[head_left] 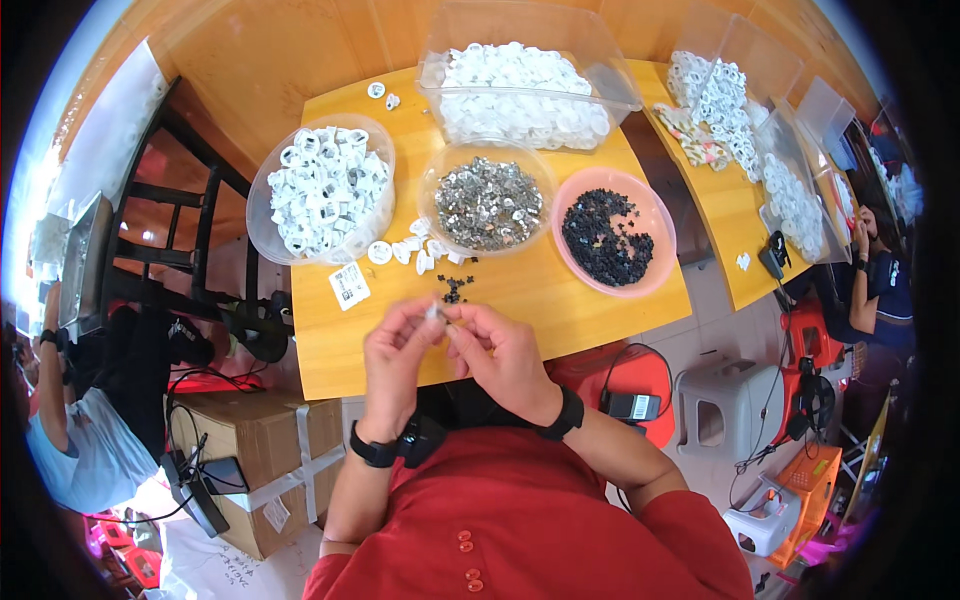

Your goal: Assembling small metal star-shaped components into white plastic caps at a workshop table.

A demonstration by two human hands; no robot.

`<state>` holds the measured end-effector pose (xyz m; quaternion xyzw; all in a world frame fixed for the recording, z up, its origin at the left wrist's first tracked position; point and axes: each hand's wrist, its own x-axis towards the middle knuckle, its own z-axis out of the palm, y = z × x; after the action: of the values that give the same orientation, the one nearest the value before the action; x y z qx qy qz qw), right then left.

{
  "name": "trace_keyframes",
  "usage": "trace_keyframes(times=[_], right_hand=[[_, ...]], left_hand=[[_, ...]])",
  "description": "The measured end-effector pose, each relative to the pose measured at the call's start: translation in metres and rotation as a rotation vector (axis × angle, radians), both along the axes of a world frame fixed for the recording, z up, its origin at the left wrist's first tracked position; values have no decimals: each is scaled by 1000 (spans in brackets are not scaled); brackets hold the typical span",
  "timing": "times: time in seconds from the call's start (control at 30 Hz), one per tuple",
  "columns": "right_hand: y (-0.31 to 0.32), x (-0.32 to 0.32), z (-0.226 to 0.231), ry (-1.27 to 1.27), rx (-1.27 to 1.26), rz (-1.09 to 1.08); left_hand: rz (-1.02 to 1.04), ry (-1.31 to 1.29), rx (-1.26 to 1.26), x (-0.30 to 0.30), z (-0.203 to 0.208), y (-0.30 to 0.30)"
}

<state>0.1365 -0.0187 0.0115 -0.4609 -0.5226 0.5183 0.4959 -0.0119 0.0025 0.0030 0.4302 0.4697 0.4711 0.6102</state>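
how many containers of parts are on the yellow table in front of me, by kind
Round clear bowls: 2, white pieces and grey metal pieces
Round pink bowl: 1, black pieces
Rectangular clear tub: 1, white rings
Total: 4

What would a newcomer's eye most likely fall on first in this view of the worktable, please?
Probably the two hands, left hand and right hand, meeting at the near edge of the wooden table and pinching a small white part between the fingers. Just behind them stand three round bowls: white parts on the left, grey metal pieces in the middle, black pieces in a pink bowl on the right.
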Motion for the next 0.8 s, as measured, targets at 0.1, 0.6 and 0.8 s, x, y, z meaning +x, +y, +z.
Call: trace_keyframes(times=[0.1, 0.6, 0.8], right_hand=[[9, 11, 2, 7, -41, -27], [71, 22, -13, -1188, 628, -104], [92, 13, -23, -1509, 749, 184]], left_hand=[[162, 11, 67, -4, 35, 35], [78, 308, 150, -9, -10, 40], [46, 443, 175, -3, -26, 35]])
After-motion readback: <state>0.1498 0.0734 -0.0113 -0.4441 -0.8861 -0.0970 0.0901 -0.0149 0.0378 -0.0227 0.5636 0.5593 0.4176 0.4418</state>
